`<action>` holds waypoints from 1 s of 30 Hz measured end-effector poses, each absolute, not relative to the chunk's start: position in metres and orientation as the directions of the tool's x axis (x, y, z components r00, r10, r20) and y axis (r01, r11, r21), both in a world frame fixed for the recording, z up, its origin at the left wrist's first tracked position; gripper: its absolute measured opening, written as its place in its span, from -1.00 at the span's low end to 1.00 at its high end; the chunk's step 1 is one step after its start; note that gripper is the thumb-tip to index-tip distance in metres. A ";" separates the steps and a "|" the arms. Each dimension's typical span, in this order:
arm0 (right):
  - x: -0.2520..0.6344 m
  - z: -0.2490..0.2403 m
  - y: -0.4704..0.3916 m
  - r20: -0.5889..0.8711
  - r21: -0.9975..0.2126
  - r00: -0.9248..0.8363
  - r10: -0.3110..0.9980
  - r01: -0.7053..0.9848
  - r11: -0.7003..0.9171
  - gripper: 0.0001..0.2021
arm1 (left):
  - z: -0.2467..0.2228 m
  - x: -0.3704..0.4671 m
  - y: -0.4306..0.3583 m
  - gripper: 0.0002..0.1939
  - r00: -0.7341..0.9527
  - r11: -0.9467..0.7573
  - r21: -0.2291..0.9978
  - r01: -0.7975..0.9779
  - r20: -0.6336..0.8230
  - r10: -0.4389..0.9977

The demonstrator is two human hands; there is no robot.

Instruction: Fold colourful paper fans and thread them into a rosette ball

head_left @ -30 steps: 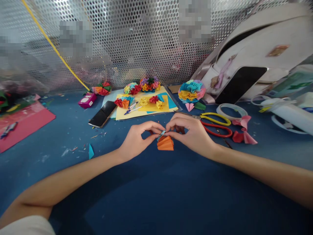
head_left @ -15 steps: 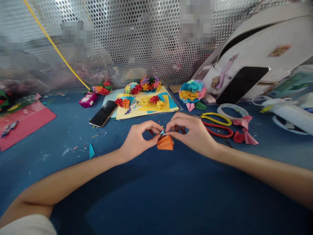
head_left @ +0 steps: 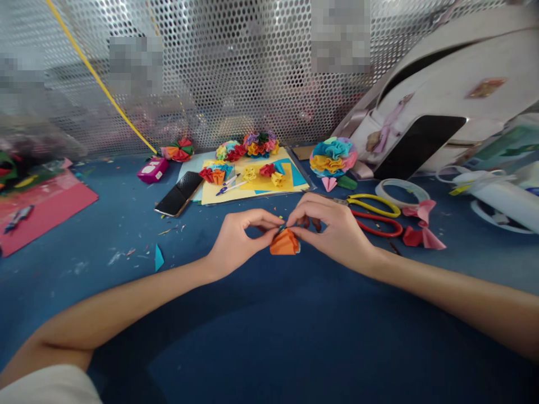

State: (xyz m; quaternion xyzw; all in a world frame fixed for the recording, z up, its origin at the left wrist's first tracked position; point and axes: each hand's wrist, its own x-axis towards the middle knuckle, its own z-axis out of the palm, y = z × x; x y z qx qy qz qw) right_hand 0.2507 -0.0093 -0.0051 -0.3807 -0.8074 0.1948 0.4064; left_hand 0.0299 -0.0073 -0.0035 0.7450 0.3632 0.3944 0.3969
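A pleated orange paper piece (head_left: 283, 243) is pinched between two bare hands over a blue tabletop (head_left: 269, 342), at the near side of a strewn worktop. Its narrow upper end is gripped by the thumb and fingertips of the left hand (head_left: 236, 241) and, just beside, by those of the right hand (head_left: 332, 225); whether its lower edge is rested on the surface cannot be told. A sliver of light blue is shown at its right edge. The pleats appear to be finished, while the gathered end seems not yet to be secured. Beyond the fingertips, several small paper flowers (head_left: 261, 147) are set out on and behind yellow sheets (head_left: 214, 196), and a larger multicoloured paper bloom (head_left: 333, 157) is placed near a backpack (head_left: 446, 84); these look complete. Scissors (head_left: 379, 217) and a roll of tape (head_left: 402, 193) are left beside the right hand, near pink and red paper pieces (head_left: 423, 224) that are apparently not joined to any bloom. A blue paper scrap (head_left: 159, 257) is seen lying to the left.
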 end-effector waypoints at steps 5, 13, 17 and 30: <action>0.250 -0.006 -0.009 0.513 -0.597 -0.396 0.762 0.473 0.648 -0.90 | -0.001 0.028 -0.009 -0.80 0.464 -0.547 0.779 0.308 0.379 0.801; 0.253 -0.009 -0.008 0.539 -0.555 -0.423 0.728 0.471 0.685 -0.86 | -0.003 0.023 -0.006 -0.70 0.641 -0.787 0.453 0.419 0.467 0.610; 0.253 -0.009 -0.007 0.554 -0.538 -0.430 0.713 0.469 0.701 -0.85 | -0.002 0.023 -0.004 -0.70 0.712 -0.851 0.368 0.374 0.475 0.518; 0.247 -0.005 -0.015 0.544 -0.513 -0.493 0.679 0.445 0.735 -0.86 | -0.001 0.029 -0.007 -0.64 0.553 -0.535 0.787 0.306 0.310 0.773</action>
